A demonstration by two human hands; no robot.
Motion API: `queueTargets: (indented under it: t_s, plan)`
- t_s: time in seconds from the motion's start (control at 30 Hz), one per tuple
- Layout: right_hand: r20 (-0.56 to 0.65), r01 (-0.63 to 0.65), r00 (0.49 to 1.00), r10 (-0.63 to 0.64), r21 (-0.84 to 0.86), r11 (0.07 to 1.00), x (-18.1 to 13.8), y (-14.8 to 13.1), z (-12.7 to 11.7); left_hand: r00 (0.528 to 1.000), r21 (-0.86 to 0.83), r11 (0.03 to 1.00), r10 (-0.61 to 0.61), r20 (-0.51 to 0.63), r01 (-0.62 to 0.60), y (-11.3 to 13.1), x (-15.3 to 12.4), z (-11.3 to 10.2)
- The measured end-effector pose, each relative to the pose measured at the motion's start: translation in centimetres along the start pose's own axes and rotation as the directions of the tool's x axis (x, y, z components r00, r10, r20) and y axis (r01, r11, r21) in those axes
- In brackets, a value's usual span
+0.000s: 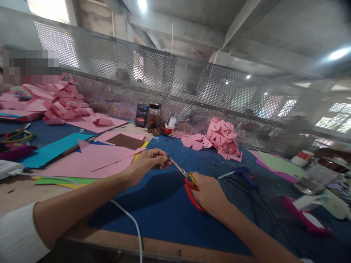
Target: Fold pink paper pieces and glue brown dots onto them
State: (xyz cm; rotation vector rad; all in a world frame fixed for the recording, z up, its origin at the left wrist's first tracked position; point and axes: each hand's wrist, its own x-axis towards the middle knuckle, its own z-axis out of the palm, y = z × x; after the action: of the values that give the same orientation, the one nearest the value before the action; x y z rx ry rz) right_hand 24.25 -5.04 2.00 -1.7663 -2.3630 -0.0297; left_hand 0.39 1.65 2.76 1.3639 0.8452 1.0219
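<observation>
My right hand [210, 191] grips a pair of scissors [179, 168] by its red and yellow handles, the blades pointing up and left. At the blade tips, my left hand [153, 160] is closed in a pinch. Whatever lies between its fingertips is too small to make out. Both hands are above the dark blue mat [170, 219]. Left of my left hand lie large pink sheets [101, 157], with a brown sheet [126, 141] behind them. Beyond the scissors stands a heap of pink folded pieces with dark dots [221, 137].
A blue glue gun [245, 176] with a dark cord lies to the right. A white cable [131, 217] crosses the front edge. At the back are a red-and-white cup [169, 128] and a dark-lidded jar [154, 116]. Pink paper strips [63, 106] pile at left, before a perforated screen [164, 80].
</observation>
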Motion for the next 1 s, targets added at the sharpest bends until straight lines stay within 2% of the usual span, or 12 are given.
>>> queueTargets:
  t_s: [0.27,0.53,0.8,1.0]
  plan:
    - [0.091,-0.027,0.996,0.015,0.133,0.991,0.5,0.9,0.7,1.000,-0.064,0.998,-0.014,0.007,0.015,0.3,-0.2,0.1]
    - [0.096,0.007,0.995,-0.036,0.291,0.957,0.6,1.4,1.2,1.000,-0.054,0.999,0.010,0.017,-0.009,0.1,0.0,0.1]
    - [0.090,0.017,0.995,-0.042,0.265,0.964,0.4,1.3,1.1,1.000,-0.027,1.000,0.009,0.014,-0.009,0.1,0.0,0.0]
    - [0.057,0.027,0.998,-0.037,0.171,0.985,0.3,1.0,0.9,1.000,-0.031,0.999,0.010,0.004,-0.010,0.0,-0.1,-0.1]
